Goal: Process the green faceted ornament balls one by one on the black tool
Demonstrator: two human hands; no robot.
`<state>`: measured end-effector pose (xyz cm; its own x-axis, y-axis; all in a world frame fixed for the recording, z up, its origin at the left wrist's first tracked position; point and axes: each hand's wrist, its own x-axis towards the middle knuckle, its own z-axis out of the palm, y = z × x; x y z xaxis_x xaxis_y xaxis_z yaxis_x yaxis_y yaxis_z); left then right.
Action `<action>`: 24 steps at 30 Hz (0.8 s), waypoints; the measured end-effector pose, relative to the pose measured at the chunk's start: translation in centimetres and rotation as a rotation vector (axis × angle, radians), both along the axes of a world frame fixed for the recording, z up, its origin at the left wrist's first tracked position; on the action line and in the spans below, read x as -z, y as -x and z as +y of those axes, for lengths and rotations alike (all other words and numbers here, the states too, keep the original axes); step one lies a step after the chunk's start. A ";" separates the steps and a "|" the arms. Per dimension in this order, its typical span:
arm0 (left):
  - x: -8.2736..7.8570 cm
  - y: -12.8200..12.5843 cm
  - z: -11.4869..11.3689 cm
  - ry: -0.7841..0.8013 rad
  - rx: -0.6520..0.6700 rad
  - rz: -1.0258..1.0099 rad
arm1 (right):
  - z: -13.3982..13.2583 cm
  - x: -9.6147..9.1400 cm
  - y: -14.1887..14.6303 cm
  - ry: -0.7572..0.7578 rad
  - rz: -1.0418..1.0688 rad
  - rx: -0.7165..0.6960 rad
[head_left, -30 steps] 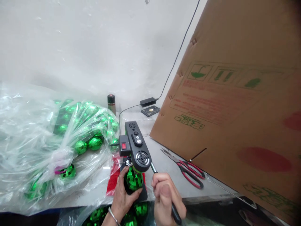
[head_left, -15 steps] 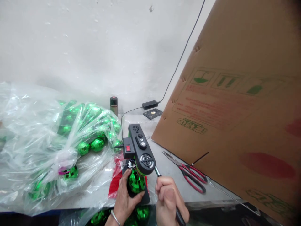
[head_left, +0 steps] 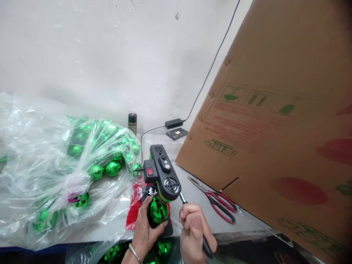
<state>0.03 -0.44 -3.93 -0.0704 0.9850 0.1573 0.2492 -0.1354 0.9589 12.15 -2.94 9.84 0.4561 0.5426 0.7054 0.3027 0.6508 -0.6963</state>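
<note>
My left hand (head_left: 144, 229) is wrapped round a shiny green faceted ball (head_left: 157, 210) and holds it under the head of a small black desktop machine (head_left: 162, 173) with a red switch. My right hand (head_left: 194, 233) is closed on the machine's lever handle (head_left: 205, 245), a metal rod with a black grip that slants down to the right. The ball sits on the machine's dark base, over a red sheet (head_left: 135, 205).
A clear plastic bag (head_left: 41, 168) full of green balls fills the left of the table. More green balls (head_left: 165, 247) lie below the table edge. Red-handled scissors (head_left: 218, 200) lie to the right, beside a large tilted cardboard box (head_left: 275, 121). A small can (head_left: 132, 123) and power adapter (head_left: 173, 123) stand at the back.
Both hands keep their grips; only the view shifts slightly. The ball stays under the machine head.
</note>
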 end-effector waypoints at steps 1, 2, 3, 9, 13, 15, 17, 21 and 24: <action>0.1 0.0 0.0 -0.004 -0.002 0.001 | 0.1 -0.1 0.1 -0.010 0.002 -0.002; 0.2 -0.1 0.0 -0.008 -0.003 0.001 | 0.1 -0.3 0.2 -0.024 0.004 -0.001; 0.2 -0.1 0.1 -0.010 -0.005 0.002 | 0.2 -0.5 0.3 -0.037 0.008 0.003; 0.2 0.0 0.2 -0.006 -0.004 0.003 | 0.7 -1.2 0.6 -0.074 0.026 0.019; -0.1 0.0 0.2 0.009 -0.003 -0.002 | 0.7 -1.0 0.7 -0.082 0.028 0.036; -0.4 0.0 0.3 0.015 -0.002 -0.009 | 0.6 -0.7 0.8 -0.081 0.023 0.044; -0.6 0.0 0.3 0.020 -0.004 -0.011 | 0.5 -0.2 0.9 -0.078 0.013 0.048; -0.9 0.1 0.4 0.015 -0.005 -0.001 | 0.6 1.3 1.2 -0.113 -0.009 0.051; -0.8 0.2 0.3 0.009 -0.006 0.003 | 0.8 2.1 1.3 -0.146 -0.021 0.050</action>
<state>-0.16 -0.17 -3.08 -0.0756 0.9860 0.1483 0.2529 -0.1249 0.9594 10.89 -2.14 7.71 0.4644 0.4106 0.7847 0.3507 0.7284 -0.5887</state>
